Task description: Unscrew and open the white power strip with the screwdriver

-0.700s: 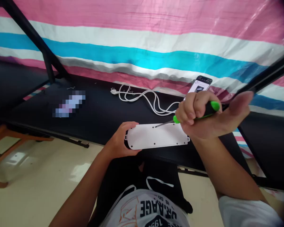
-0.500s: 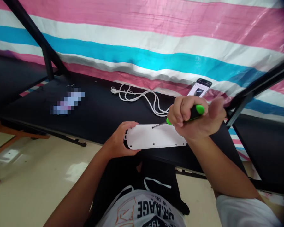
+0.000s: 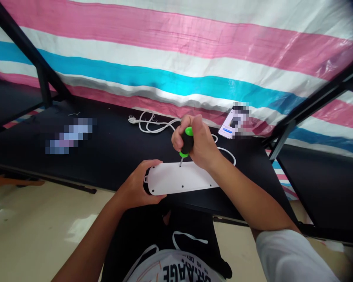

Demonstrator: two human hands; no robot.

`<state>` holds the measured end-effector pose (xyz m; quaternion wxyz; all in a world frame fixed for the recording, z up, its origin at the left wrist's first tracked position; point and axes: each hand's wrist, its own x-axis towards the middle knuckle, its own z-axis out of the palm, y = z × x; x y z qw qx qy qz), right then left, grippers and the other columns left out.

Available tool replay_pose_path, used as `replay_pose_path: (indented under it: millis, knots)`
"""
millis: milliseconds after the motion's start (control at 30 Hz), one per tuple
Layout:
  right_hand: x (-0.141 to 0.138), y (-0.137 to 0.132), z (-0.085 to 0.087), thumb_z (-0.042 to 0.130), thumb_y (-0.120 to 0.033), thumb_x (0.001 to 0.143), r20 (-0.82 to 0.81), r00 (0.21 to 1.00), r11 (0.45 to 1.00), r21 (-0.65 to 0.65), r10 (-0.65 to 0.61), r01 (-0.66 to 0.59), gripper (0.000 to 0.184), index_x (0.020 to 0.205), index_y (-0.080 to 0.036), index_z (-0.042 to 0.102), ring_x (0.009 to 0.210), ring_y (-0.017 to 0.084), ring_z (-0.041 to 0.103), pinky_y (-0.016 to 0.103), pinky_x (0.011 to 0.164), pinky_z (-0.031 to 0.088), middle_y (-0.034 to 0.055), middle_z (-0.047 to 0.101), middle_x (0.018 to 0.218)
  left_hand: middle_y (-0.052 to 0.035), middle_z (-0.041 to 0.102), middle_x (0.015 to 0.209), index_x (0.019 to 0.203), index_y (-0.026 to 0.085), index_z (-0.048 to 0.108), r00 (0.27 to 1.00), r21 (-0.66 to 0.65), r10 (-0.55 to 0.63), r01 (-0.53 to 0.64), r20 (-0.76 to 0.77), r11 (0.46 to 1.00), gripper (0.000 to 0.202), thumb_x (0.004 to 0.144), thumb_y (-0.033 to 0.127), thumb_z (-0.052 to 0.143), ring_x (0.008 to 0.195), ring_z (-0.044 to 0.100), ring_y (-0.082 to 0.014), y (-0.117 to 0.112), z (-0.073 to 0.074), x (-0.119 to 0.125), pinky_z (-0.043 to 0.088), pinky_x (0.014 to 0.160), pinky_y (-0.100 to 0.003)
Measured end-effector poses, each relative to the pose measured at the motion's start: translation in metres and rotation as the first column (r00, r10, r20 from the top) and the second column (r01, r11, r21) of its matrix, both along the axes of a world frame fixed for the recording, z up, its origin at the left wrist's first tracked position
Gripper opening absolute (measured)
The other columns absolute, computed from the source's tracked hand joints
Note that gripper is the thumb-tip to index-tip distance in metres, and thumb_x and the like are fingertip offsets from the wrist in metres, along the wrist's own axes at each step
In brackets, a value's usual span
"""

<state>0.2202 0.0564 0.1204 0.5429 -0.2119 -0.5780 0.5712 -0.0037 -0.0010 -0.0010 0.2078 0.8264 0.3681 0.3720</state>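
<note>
A black table top (image 3: 111,156) carries everything; a white power strip (image 3: 182,178) sits at its near edge, though whether it rests there cannot be told; a white cable (image 3: 148,125) lies in loose loops towards the far edge, its plug (image 3: 131,120) pointing left, with a further loop (image 3: 226,154) right of centre; a phone (image 3: 228,127), partly pixelated, lies near the far edge on the right; a pixelated object (image 3: 69,136) lies left of centre, a thin white wire scrap (image 3: 73,114) just beyond it.

Power strip (image 3: 176,179): smooth matt white plastic. Screwdriver (image 3: 188,137): glossy plastic handle, metal shaft.
</note>
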Motion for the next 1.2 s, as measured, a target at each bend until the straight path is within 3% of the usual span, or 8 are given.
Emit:
replay_pose_path:
  millis: [233, 467, 600, 700, 833, 900, 1033, 1200]
  knots:
    - [0.002, 0.000, 0.003, 0.052, -0.082, 0.094, -0.003, 0.981, 0.974, -0.119, 0.196, -0.195, 0.066, 0.069, -0.022, 0.054, 0.044, 0.010, 0.042, 0.027, 0.041, 0.032, -0.0026, 0.050, 0.056, -0.0137, 0.063, 0.143, 0.146, 0.027, 0.041, 0.999, -0.016, 0.018, -0.019, -0.026, 1.000, 0.093, 0.069, 0.035, 0.092, 0.129, 0.067, -0.0341, 0.000, 0.002, 0.000, 0.057, 0.109, -0.050]
    - [0.006, 0.011, -0.013, 0.090, -0.057, 0.077, -0.081, 0.992, 0.995, -0.020, 0.098, -0.100, 0.052, 0.084, -0.024, 0.051, 0.046, 0.006, 0.046, 0.021, 0.040, 0.031, -0.0073, 0.054, 0.069, -0.0130, 0.064, 0.142, 0.147, 0.028, 0.043, 0.997, -0.059, 0.043, -0.047, -0.062, 0.997, 0.093, 0.069, 0.036, 0.091, 0.127, 0.068, -0.0343, -0.001, 0.003, -0.001, 0.060, 0.105, -0.049]
    - [0.008, 0.017, -0.011, 0.075, -0.068, 0.088, -0.008, 0.994, 0.994, -0.042, 0.105, -0.105, 0.051, 0.083, -0.020, 0.060, 0.054, 0.009, 0.057, 0.022, 0.046, 0.039, -0.0018, 0.061, 0.072, -0.0132, 0.064, 0.142, 0.148, 0.029, 0.042, 0.996, -0.054, 0.049, -0.053, -0.071, 0.997, 0.094, 0.068, 0.038, 0.092, 0.127, 0.069, -0.0352, 0.000, 0.001, -0.001, 0.060, 0.103, -0.049]
    - [0.007, 0.015, -0.009, 0.060, -0.076, 0.094, -0.015, 0.984, 0.979, -0.098, 0.176, -0.177, 0.056, 0.091, -0.020, 0.063, 0.051, 0.009, 0.051, 0.024, 0.045, 0.036, -0.0027, 0.058, 0.069, -0.0135, 0.065, 0.141, 0.148, 0.029, 0.042, 0.996, -0.026, 0.050, -0.051, -0.070, 0.998, 0.094, 0.069, 0.038, 0.091, 0.126, 0.069, -0.0352, 0.000, -0.001, -0.001, 0.060, 0.103, -0.050]
    - [0.004, 0.013, -0.014, 0.074, -0.074, 0.085, -0.116, 0.978, 0.981, -0.074, 0.170, -0.180, 0.054, 0.096, -0.025, 0.052, 0.044, 0.006, 0.043, 0.022, 0.041, 0.027, -0.0071, 0.056, 0.074, -0.0129, 0.065, 0.140, 0.147, 0.028, 0.042, 0.996, -0.012, 0.052, -0.053, -0.074, 0.999, 0.093, 0.068, 0.038, 0.091, 0.125, 0.070, -0.0341, -0.001, 0.000, -0.002, 0.060, 0.104, -0.049]
    - [0.004, 0.013, -0.017, 0.077, -0.071, 0.084, -0.120, 0.979, 0.986, -0.025, 0.163, -0.167, 0.055, 0.090, -0.024, 0.050, 0.047, 0.006, 0.048, 0.022, 0.043, 0.032, -0.0056, 0.059, 0.079, -0.0130, 0.065, 0.140, 0.146, 0.028, 0.043, 0.995, -0.008, 0.060, -0.061, -0.075, 0.998, 0.093, 0.068, 0.038, 0.091, 0.124, 0.070, -0.0342, -0.001, 0.000, -0.002, 0.061, 0.104, -0.049]
    - [0.006, 0.014, -0.014, 0.064, -0.079, 0.089, -0.039, 0.983, 0.981, -0.067, 0.178, -0.181, 0.058, 0.084, -0.021, 0.059, 0.057, 0.011, 0.055, 0.027, 0.052, 0.043, -0.0014, 0.059, 0.074, -0.0131, 0.065, 0.140, 0.147, 0.027, 0.043, 0.997, 0.004, 0.052, -0.052, -0.061, 0.999, 0.093, 0.068, 0.038, 0.091, 0.125, 0.069, -0.0347, -0.001, 0.000, -0.001, 0.060, 0.105, -0.049]
    - [0.004, 0.010, -0.012, 0.057, -0.085, 0.089, -0.089, 0.976, 0.969, -0.125, 0.201, -0.211, 0.061, 0.087, -0.025, 0.053, 0.048, 0.010, 0.040, 0.026, 0.046, 0.031, -0.0056, 0.050, 0.063, -0.0130, 0.066, 0.138, 0.146, 0.028, 0.044, 0.997, -0.002, 0.056, -0.056, -0.062, 0.998, 0.093, 0.067, 0.038, 0.092, 0.124, 0.070, -0.0350, 0.000, 0.001, -0.001, 0.060, 0.104, -0.050]
